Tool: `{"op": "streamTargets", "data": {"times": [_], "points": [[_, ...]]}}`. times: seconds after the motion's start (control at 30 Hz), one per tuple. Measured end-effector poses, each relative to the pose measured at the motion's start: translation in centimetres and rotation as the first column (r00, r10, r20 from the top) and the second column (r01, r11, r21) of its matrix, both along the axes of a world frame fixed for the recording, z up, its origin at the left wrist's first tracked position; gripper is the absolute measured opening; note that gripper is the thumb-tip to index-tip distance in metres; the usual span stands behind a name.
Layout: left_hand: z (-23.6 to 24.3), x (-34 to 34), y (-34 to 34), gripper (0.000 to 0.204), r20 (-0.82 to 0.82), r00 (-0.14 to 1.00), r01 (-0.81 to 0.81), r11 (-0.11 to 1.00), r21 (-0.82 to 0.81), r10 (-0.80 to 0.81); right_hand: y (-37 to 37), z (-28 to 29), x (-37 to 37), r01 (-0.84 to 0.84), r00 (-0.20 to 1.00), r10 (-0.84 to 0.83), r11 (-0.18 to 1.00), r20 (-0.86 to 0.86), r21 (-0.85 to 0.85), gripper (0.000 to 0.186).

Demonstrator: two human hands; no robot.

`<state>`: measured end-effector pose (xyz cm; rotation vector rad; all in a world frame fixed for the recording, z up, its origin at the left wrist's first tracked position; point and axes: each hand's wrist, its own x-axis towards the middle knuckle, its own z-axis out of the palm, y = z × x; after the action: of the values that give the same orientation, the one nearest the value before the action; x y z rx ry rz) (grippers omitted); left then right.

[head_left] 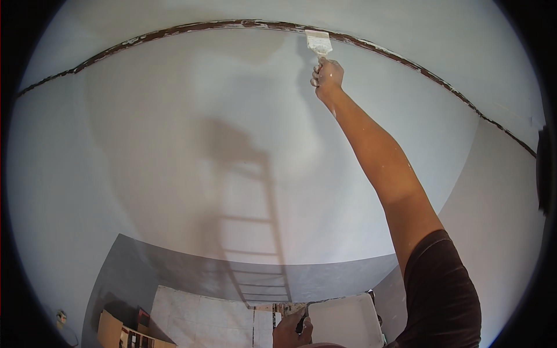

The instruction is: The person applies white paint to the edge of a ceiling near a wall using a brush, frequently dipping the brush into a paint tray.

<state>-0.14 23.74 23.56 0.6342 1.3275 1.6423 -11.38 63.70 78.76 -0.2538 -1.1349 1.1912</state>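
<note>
High on the wall, my right hand (328,77) is closed around the handle of a wide flat paintbrush (318,43). White paint coats the brush, and its bristle end meets the wall just at the brown trim strip (249,24). Whitish smears show on my fingers and forearm. Down at the lower edge, my left hand (292,332) is closed at the left rim of a pale rectangular paint tray (346,321). A dark gap shows between its thumb and fingers, and the lower part of the hand is cut off by the frame.
The pale wall (174,145) has a grey band (203,269) along its bottom. A ladder's shadow falls across both. Below lies a light tiled floor (200,319). An open cardboard box (110,330) with things inside stands lower left. A dark object (543,171) sits at the right edge.
</note>
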Motion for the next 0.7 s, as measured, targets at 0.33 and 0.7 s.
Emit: {"op": "streamTargets", "data": {"times": [0.33,0.7], "points": [[8.0,-1.1,-1.5,0.028,0.391,0.918,0.141,0.973,-0.181,-0.060,3.9,6.1,-0.6,-0.021,0.999,0.023,0.998,-0.029,0.059,0.006],[-2.7,-0.6,0.4,0.041,-0.123,0.969,0.214,0.976,-0.036,-0.216,-2.2,1.5,-1.7,-0.058,0.998,0.059,0.998,-0.028,0.014,0.009]]}}
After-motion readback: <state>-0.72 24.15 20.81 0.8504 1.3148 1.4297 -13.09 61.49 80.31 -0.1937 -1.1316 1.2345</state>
